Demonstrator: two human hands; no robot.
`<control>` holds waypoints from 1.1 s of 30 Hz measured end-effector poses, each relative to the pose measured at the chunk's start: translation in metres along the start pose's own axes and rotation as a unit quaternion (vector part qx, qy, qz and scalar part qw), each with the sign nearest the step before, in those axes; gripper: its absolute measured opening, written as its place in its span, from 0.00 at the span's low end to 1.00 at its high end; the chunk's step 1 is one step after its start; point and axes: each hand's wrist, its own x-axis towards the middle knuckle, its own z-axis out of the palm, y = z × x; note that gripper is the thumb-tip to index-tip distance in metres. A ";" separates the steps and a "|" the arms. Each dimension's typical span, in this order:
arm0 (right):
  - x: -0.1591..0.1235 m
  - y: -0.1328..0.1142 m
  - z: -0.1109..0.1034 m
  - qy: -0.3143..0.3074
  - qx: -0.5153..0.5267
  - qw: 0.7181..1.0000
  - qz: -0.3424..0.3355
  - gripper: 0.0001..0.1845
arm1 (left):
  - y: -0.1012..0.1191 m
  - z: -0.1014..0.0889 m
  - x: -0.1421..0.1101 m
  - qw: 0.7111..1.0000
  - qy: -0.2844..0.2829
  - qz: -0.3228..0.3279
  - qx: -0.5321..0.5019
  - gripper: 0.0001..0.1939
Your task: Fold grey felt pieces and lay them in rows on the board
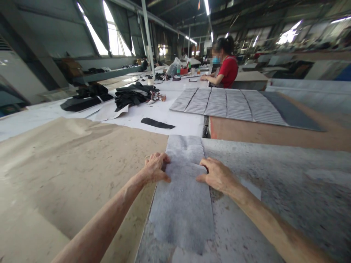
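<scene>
A long grey felt-like fabric strip (182, 204) lies lengthwise in front of me, with a faint crosswise crease between my hands. At its left edge is my left hand (156, 168), thumb and forefinger apart and their tips touching the strip. My right hand (215, 173) sits at the opposite edge, its bent forefinger and thumb also apart on the fabric. Neither hand visibly pinches the strip. The undersides of the fingers are hidden.
Brown sheet material (90, 175) covers the left side. A mottled grey surface (287, 175) extends right. Ahead lie a black strip (157, 123), heaped dark pieces (134, 95) and striped grey panels (227, 104). A co-worker in a red top (229, 71) works beyond them.
</scene>
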 end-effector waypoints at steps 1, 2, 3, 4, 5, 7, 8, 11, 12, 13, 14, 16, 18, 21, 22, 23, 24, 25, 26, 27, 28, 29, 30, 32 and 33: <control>-0.002 -0.001 0.001 0.001 0.001 1.000 0.008 0.07 | -0.001 0.001 -0.001 1.000 0.005 0.000 -0.008 0.23; -0.003 -0.002 0.002 0.003 0.003 1.000 0.015 0.06 | -0.001 0.003 -0.003 1.000 0.011 -0.001 -0.017 0.21; -0.005 -0.004 0.002 0.005 0.005 1.000 0.021 0.05 | -0.002 0.004 -0.004 0.999 0.017 -0.003 -0.029 0.20; -0.006 -0.005 0.002 0.006 0.006 1.000 0.027 0.05 | -0.003 0.006 -0.006 0.999 0.023 -0.005 -0.042 0.20; -0.007 -0.006 0.002 0.007 0.007 0.999 0.034 0.04 | -0.004 0.008 -0.007 0.998 0.028 -0.007 -0.058 0.23; -0.009 -0.008 0.002 0.008 0.007 0.999 0.052 0.04 | -0.006 0.012 -0.009 0.995 0.035 -0.011 -0.088 0.30; -0.010 -0.009 0.002 0.009 0.005 0.998 0.062 0.04 | -0.008 0.014 -0.009 0.994 0.037 -0.013 -0.100 0.32; -0.011 -0.009 0.003 0.010 -0.002 0.997 0.079 0.04 | -0.011 0.017 -0.008 0.992 0.043 -0.029 -0.114 0.24; -0.011 -0.009 0.004 0.010 -0.004 0.997 0.081 0.04 | -0.012 0.018 -0.007 0.992 0.044 -0.038 -0.114 0.19; -0.011 -0.009 0.004 0.009 -0.006 0.997 0.081 0.04 | -0.014 0.018 -0.006 0.991 0.046 -0.047 -0.112 0.15; -0.011 -0.009 0.005 0.007 -0.008 0.997 0.082 0.05 | -0.015 0.019 -0.006 0.991 0.047 -0.058 -0.110 0.13; -0.011 -0.008 0.005 0.005 -0.013 0.996 0.083 0.06 | -0.017 0.020 -0.005 0.990 0.041 -0.078 -0.107 0.12; -0.010 -0.007 0.006 0.001 -0.014 0.996 0.083 0.06 | -0.020 0.022 -0.007 0.989 0.025 -0.094 -0.112 0.12; -0.011 -0.007 0.006 0.003 -0.011 0.996 0.083 0.07 | -0.023 0.025 -0.014 0.986 0.005 -0.108 -0.129 0.12; -0.011 -0.008 0.006 0.006 -0.009 0.996 0.085 0.08 | -0.025 0.026 -0.018 0.985 0.003 -0.112 -0.134 0.12; -0.012 -0.008 0.006 0.009 -0.008 0.996 0.090 0.08 | -0.026 0.027 -0.021 0.983 0.006 -0.118 -0.138 0.13; -0.013 -0.009 0.005 0.012 -0.006 0.995 0.095 0.09 | -0.026 0.028 -0.023 0.982 0.010 -0.124 -0.141 0.13; -0.014 -0.010 0.004 0.012 -0.003 0.995 0.103 0.10 | -0.027 0.029 -0.025 0.981 0.015 -0.131 -0.144 0.13; -0.015 -0.010 0.003 0.011 0.000 0.993 0.114 0.12 | -0.028 0.030 -0.027 0.979 0.019 -0.138 -0.147 0.13; -0.016 -0.011 0.002 0.008 0.003 0.992 0.125 0.14 | -0.028 0.031 -0.027 0.978 0.022 -0.145 -0.150 0.13; -0.017 -0.012 0.001 0.004 0.007 0.990 0.138 0.16 | -0.029 0.031 -0.027 0.976 0.025 -0.151 -0.154 0.13; -0.019 -0.012 0.000 -0.001 0.011 0.989 0.150 0.17 | -0.029 0.032 -0.027 0.975 0.027 -0.156 -0.158 0.13; -0.020 -0.013 0.000 -0.006 0.014 0.987 0.161 0.18 | -0.030 0.033 -0.026 0.973 0.029 -0.161 -0.163 0.13; -0.023 -0.014 0.000 -0.013 0.018 0.984 0.178 0.17 | -0.030 0.033 -0.025 0.970 0.035 -0.167 -0.175 0.13; -0.024 -0.015 0.001 -0.013 0.020 0.982 0.185 0.16 | -0.030 0.033 -0.024 0.968 0.036 -0.168 -0.181 0.13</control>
